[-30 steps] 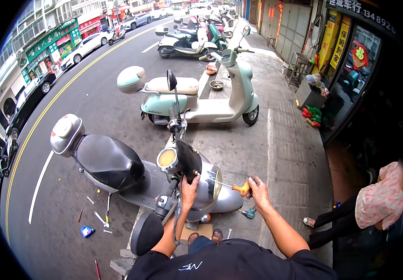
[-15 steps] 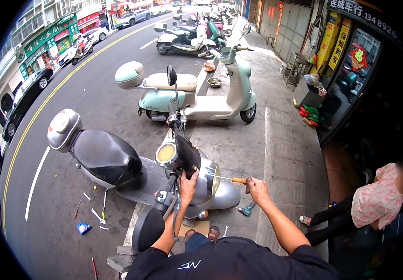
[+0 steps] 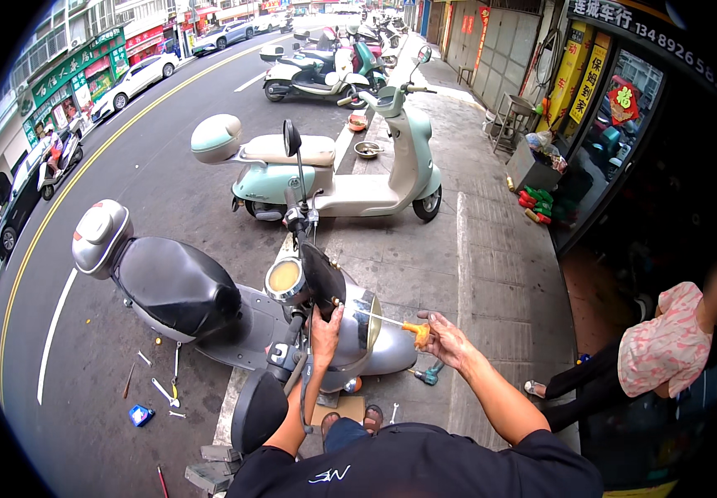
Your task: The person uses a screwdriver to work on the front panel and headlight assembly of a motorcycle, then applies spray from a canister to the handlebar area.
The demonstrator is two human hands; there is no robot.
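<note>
In front of me stands a silver-grey scooter (image 3: 391, 347) with a black seat. My left hand (image 3: 323, 336) is closed around the lower edge of its small black windscreen (image 3: 322, 278), beside the round gauge (image 3: 285, 278). My right hand (image 3: 450, 340) holds a screwdriver (image 3: 418, 334) by its orange-yellow handle, the fingers loosely round the handle's end. The metal shaft points left across the headlight (image 3: 369, 324). Its tip is at the windscreen's lower part, close to my left fingertips; what it touches there is too small to make out.
Spanners (image 3: 161, 390), a blue box (image 3: 140, 415) and other tools lie on the road at left. A teal power drill (image 3: 428, 373) lies right of the front wheel. A mint-and-cream scooter (image 3: 358, 189) stands beyond. At right, a person in a pink top (image 3: 661, 344) stands by the doorway.
The fingers of my right hand have loosened and spread around the screwdriver handle. My left hand stays at the windscreen. A rider on the street has moved nearer on the left.
</note>
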